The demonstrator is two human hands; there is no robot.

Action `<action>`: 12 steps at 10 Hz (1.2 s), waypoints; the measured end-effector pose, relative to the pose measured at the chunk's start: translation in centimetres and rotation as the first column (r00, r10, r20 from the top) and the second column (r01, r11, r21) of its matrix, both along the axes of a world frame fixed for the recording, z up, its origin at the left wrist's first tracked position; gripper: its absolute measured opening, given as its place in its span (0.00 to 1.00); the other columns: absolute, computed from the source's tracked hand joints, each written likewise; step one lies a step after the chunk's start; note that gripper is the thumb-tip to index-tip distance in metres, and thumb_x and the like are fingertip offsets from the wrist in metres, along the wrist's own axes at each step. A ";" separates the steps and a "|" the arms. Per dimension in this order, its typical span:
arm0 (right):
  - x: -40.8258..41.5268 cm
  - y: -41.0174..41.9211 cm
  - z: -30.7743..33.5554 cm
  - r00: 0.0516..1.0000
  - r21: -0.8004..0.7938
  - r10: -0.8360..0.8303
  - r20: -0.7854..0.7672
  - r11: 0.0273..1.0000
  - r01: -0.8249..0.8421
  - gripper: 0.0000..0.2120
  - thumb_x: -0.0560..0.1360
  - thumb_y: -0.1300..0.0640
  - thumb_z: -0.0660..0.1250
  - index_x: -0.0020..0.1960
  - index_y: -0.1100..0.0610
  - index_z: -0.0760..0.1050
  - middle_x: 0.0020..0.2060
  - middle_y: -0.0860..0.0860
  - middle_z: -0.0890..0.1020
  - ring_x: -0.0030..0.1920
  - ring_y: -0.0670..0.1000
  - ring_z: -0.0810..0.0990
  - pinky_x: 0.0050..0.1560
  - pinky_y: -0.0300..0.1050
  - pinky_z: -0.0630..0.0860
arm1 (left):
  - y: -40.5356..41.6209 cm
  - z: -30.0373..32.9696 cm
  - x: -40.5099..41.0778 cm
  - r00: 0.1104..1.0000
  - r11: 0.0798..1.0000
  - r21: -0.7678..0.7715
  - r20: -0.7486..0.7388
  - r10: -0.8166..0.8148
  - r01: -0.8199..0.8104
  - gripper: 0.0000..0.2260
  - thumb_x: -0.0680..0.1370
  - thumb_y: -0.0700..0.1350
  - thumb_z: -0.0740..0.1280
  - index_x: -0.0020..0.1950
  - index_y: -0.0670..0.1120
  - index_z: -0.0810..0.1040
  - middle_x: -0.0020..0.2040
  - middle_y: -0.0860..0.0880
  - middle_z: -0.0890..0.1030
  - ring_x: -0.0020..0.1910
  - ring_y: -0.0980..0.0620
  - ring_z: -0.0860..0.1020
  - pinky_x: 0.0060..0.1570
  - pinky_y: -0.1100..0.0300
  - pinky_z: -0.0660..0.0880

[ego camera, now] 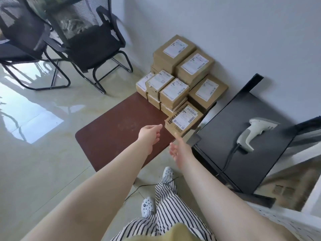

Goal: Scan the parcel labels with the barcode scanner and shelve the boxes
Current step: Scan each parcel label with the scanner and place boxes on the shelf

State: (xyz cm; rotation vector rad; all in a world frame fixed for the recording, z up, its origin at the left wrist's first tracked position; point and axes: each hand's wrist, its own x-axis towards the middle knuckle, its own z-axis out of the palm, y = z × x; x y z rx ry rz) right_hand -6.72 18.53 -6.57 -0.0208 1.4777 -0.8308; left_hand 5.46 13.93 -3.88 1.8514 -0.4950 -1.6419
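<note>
Several brown cardboard parcels with white labels are stacked against the wall on a low dark-red table (112, 129). The nearest parcel (183, 120) lies at the table's front right corner, label up. My left hand (150, 133) is stretched out open just left of that parcel, fingertips close to its left edge. My right hand (179, 148) is open too, below the parcel's near corner, holding nothing. A white-grey barcode scanner (255, 134) with a dark cable lies on a black shelf top (225, 150) to the right.
Two black mesh chairs (83, 40) stand on the glossy tiled floor at the back left. A taller stack of parcels (194, 66) rises behind the nearest one. A white frame (295, 218) sits at the lower right. My striped trousers and dotted slippers show below.
</note>
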 end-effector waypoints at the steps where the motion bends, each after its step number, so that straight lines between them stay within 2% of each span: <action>1: -0.2 -2.4 -2.5 0.998 0.064 0.008 0.056 0.998 -0.012 0.30 0.78 0.42 0.67 0.74 0.55 0.67 0.70 0.63 0.73 0.69 0.63 0.74 0.71 0.53 0.71 | -2.3 -2.6 -0.7 0.995 0.997 0.031 0.066 -0.069 0.067 0.16 0.78 0.50 0.74 0.63 0.45 0.79 0.56 0.46 0.81 0.52 0.51 0.79 0.58 0.56 0.79; 2: 0.0 -4.2 -4.8 0.998 0.198 -0.044 0.055 0.980 0.032 0.32 0.75 0.36 0.67 0.71 0.55 0.68 0.71 0.65 0.70 0.71 0.66 0.69 0.73 0.61 0.66 | -4.2 -5.2 -1.5 0.983 0.988 0.085 0.118 -0.141 0.131 0.23 0.77 0.52 0.74 0.69 0.46 0.75 0.62 0.45 0.79 0.56 0.50 0.77 0.65 0.52 0.77; 3: -0.2 -5.5 -9.5 0.990 0.259 -0.138 0.019 0.957 0.129 0.52 0.62 0.23 0.68 0.78 0.49 0.59 0.73 0.58 0.69 0.73 0.62 0.69 0.71 0.64 0.68 | -6.0 -7.6 -2.2 0.970 0.977 0.093 0.134 -0.205 0.193 0.28 0.77 0.53 0.74 0.75 0.47 0.70 0.71 0.46 0.74 0.66 0.46 0.75 0.67 0.51 0.73; 4: -0.1 -7.3 -10.2 0.706 0.386 -0.696 0.129 0.691 0.611 0.40 0.77 0.31 0.58 0.81 0.49 0.51 0.80 0.56 0.57 0.78 0.62 0.57 0.73 0.62 0.64 | -7.4 -10.0 -2.8 0.951 0.965 0.081 0.171 -0.259 0.248 0.30 0.78 0.52 0.73 0.77 0.48 0.68 0.75 0.47 0.70 0.71 0.46 0.72 0.65 0.54 0.72; 5: -0.2 -8.6 -11.0 0.621 0.401 -0.767 0.164 0.627 0.668 0.35 0.79 0.37 0.60 0.81 0.45 0.51 0.79 0.54 0.61 0.77 0.59 0.63 0.74 0.59 0.65 | -9.2 -12.7 -3.4 0.919 0.951 0.022 0.249 -0.304 0.309 0.27 0.78 0.49 0.73 0.76 0.49 0.70 0.73 0.49 0.73 0.68 0.51 0.73 0.63 0.57 0.70; 6: -0.2 -9.7 -13.9 0.922 0.185 -0.384 -0.044 0.904 0.385 0.31 0.82 0.44 0.60 0.80 0.50 0.55 0.76 0.57 0.66 0.71 0.61 0.72 0.64 0.56 0.76 | -10.6 -14.7 -3.6 0.874 0.915 -0.028 0.309 -0.375 0.402 0.22 0.80 0.47 0.71 0.74 0.48 0.73 0.64 0.54 0.77 0.61 0.55 0.75 0.61 0.60 0.70; 7: -0.2 -9.2 -15.4 0.937 0.132 -0.349 -0.016 0.928 0.347 0.45 0.70 0.29 0.65 0.80 0.45 0.53 0.78 0.51 0.63 0.75 0.58 0.66 0.69 0.57 0.72 | -10.6 -16.2 -3.7 0.818 0.876 -0.036 0.378 -0.433 0.480 0.17 0.80 0.50 0.71 0.67 0.48 0.77 0.55 0.56 0.79 0.54 0.54 0.77 0.52 0.60 0.71; 8: 0.6 -7.6 -15.1 0.946 0.063 -0.324 -0.031 0.944 0.325 0.33 0.76 0.33 0.63 0.77 0.39 0.55 0.78 0.48 0.62 0.76 0.56 0.65 0.70 0.53 0.70 | -9.3 -16.9 -3.2 0.805 0.876 -0.043 0.419 -0.421 0.480 0.12 0.78 0.52 0.73 0.58 0.50 0.76 0.49 0.56 0.78 0.47 0.55 0.77 0.47 0.54 0.77; 9: 1.6 -4.8 -15.4 0.944 0.061 -0.328 -0.030 0.942 0.330 0.26 0.78 0.40 0.65 0.72 0.43 0.59 0.73 0.49 0.68 0.73 0.52 0.67 0.71 0.51 0.71 | -7.1 -17.4 -1.3 0.773 0.862 -0.011 0.450 -0.447 0.506 0.13 0.76 0.54 0.74 0.52 0.50 0.74 0.53 0.50 0.79 0.50 0.53 0.79 0.48 0.55 0.79; 10: 3.3 -2.3 -15.0 0.957 0.119 -0.289 -0.015 0.950 0.289 0.24 0.76 0.40 0.68 0.67 0.44 0.63 0.59 0.41 0.74 0.69 0.51 0.72 0.69 0.49 0.70 | -4.8 -17.0 1.1 0.739 0.845 0.048 0.460 -0.492 0.533 0.15 0.75 0.56 0.75 0.53 0.51 0.74 0.55 0.50 0.79 0.50 0.54 0.80 0.46 0.59 0.78; 11: 4.7 -0.8 -13.8 0.969 0.128 -0.247 -0.021 0.960 0.247 0.31 0.75 0.41 0.71 0.72 0.46 0.62 0.62 0.44 0.75 0.64 0.48 0.76 0.65 0.45 0.72 | -3.1 -15.8 3.4 0.737 0.847 0.090 0.450 -0.504 0.524 0.18 0.74 0.58 0.75 0.56 0.50 0.76 0.52 0.50 0.81 0.48 0.54 0.81 0.43 0.60 0.77; 12: 6.1 0.1 -11.7 0.982 0.113 -0.185 -0.025 0.976 0.186 0.31 0.75 0.42 0.71 0.74 0.44 0.63 0.61 0.44 0.77 0.61 0.46 0.77 0.58 0.42 0.74 | -2.3 -14.0 5.7 0.784 0.861 0.137 0.363 -0.503 0.489 0.24 0.74 0.57 0.76 0.64 0.48 0.76 0.51 0.49 0.82 0.48 0.54 0.81 0.43 0.62 0.75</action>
